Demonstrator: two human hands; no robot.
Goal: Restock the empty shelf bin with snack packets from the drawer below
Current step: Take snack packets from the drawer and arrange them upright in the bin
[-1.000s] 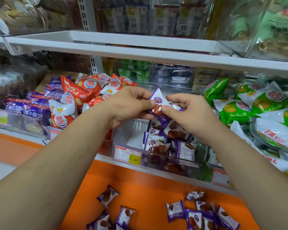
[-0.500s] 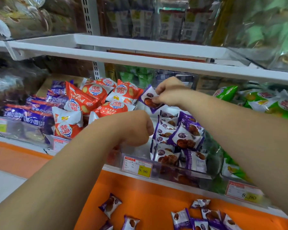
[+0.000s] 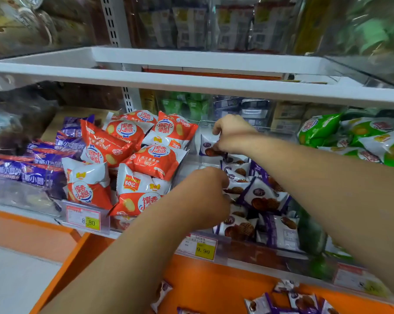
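Right hand (image 3: 233,134) reaches to the back of the clear plastic shelf bin (image 3: 187,171), fingertips pinched on a small purple-and-white cookie packet (image 3: 208,145). Packet held over the bin's rear left part, face toward camera, cookie print at its lower end, long axis roughly vertical, slightly tilted; its right edge is covered by the fingers. Left hand (image 3: 205,198) sits lower at the bin's front left, fingers curled inward; cannot tell if it grips anything, the fingertips are hidden behind the knuckles.

Loose purple-and-white packets piled in the bin (image 3: 262,200): about eight countable, overlapping at mixed angles, mostly on the right side; some are buried, so the count is rough. The bin's left side shows bare clear floor.

Orange drawer (image 3: 214,288) below holds more of the same packets (image 3: 300,300), at least six visible, several cut off by the bottom edge of the frame.

Orange-and-white snack bags (image 3: 150,162) in the left neighbouring bin, about seven. Green snack bags (image 3: 318,130) at right, partly behind the right forearm, blurred. Yellow price tag reading 9.90 (image 3: 204,250) on the bin front. Upper shelf goods blurred, unreadable.
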